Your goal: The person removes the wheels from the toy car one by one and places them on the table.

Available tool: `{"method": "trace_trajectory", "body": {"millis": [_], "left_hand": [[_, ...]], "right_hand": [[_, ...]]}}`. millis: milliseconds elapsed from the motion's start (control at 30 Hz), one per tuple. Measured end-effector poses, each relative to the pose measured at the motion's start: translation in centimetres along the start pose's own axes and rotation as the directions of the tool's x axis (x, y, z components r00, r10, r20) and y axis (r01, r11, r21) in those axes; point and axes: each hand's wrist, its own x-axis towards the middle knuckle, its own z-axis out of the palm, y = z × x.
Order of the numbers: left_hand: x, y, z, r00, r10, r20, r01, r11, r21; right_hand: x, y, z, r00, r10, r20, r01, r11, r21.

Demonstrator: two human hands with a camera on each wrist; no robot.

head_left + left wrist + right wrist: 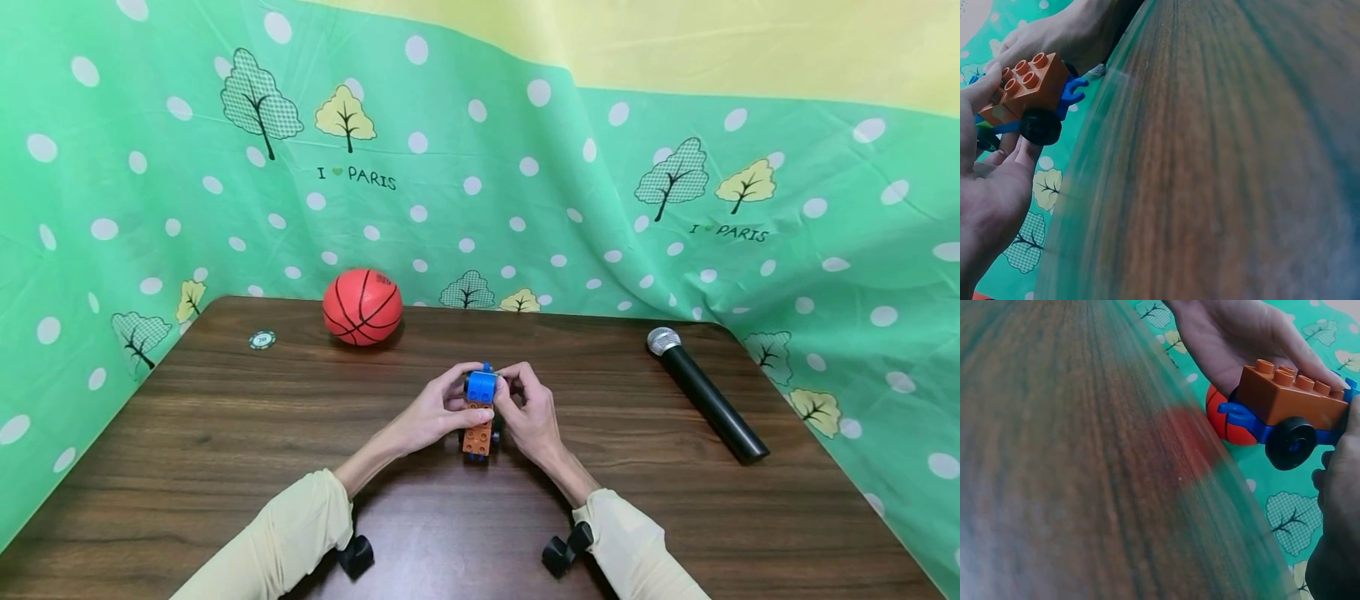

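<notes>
A toy brick car (479, 417) sits at the middle of the wooden table (225, 467): orange studded bricks (1030, 82) (1288, 397) on a blue chassis with black wheels (1290, 443), and a blue block (481, 387) on top at the far end. My left hand (441, 410) grips the car's left side, fingers curled round the blue block. My right hand (525, 408) holds the right side, fingertips pinching the same block. Both hands meet over the car's far end.
An orange basketball (362, 306) lies at the back of the table, a small round token (262, 339) to its left. A black microphone (705, 392) lies at the right. Green patterned cloth (525, 183) hangs behind and beside the table.
</notes>
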Motion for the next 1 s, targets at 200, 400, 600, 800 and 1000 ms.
{"method": "trace_trajectory", "body": {"millis": [200, 400, 600, 800, 1000], "left_hand": [[0.2, 0.1, 0.2, 1.000, 0.013, 0.000, -0.013, 1.000, 0.000], [0.3, 0.6, 0.3, 1.000, 0.022, -0.007, -0.023, 1.000, -0.022], [0.4, 0.7, 0.2, 1.000, 0.011, -0.022, -0.011, 1.000, -0.017], [0.4, 0.5, 0.3, 1.000, 0.012, -0.002, -0.012, 1.000, -0.015], [0.3, 0.2, 0.4, 1.000, 0.015, 0.006, -0.015, 1.000, -0.017]], "right_hand": [[0.0, 0.0, 0.0, 1.000, 0.019, 0.010, -0.019, 1.000, 0.023], [-0.2, 0.1, 0.2, 0.993, 0.110, 0.031, -0.114, 0.979, 0.169], [-0.4, 1.3, 0.6, 0.994, 0.109, -0.001, -0.107, 0.978, 0.182], [-0.9, 3.6, 0.7, 1.000, 0.004, -0.027, -0.003, 0.999, 0.045], [-1.1, 4.3, 0.4, 0.998, -0.063, -0.016, 0.063, 0.998, -0.001]]}}
